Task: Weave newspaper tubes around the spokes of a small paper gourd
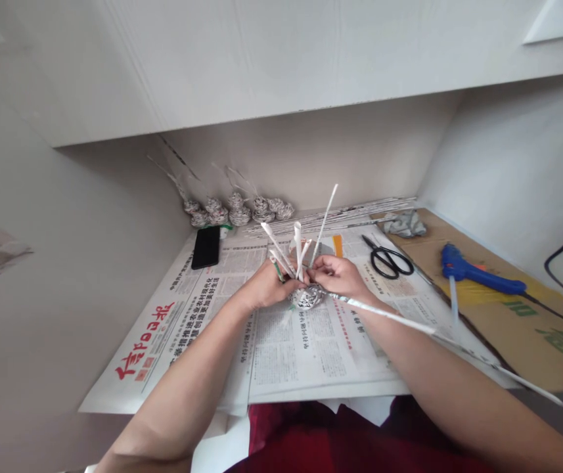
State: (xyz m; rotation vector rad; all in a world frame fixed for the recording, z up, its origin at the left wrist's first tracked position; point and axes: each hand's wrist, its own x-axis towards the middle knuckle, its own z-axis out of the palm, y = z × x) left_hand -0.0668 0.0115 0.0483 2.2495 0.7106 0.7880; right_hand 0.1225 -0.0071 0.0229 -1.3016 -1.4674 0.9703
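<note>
A small rounded piece woven from rolled newspaper strips [307, 299] sits between my hands above the newspaper-covered table. Several white paper tubes [297, 236] stick up from it, and one long paper tube [384, 314] runs off to the lower right across my right forearm. My left hand [272, 284] is closed round the left side of the woven piece, thumb pressed on its top. On the other side, my right hand [339, 274] has its fingers pinched at the base of an upright paper tube [326, 220]. The exact fingertip contact is partly hidden.
Several woven gourd-shaped pieces [239, 211] stand along the back wall, beside loose paper tubes [345, 215]. A black phone [205, 247] lies left. To the right are black-handled scissors [390, 261], a crumpled grey cloth [406, 224] and a blue glue gun [481, 272] on cardboard [532, 355].
</note>
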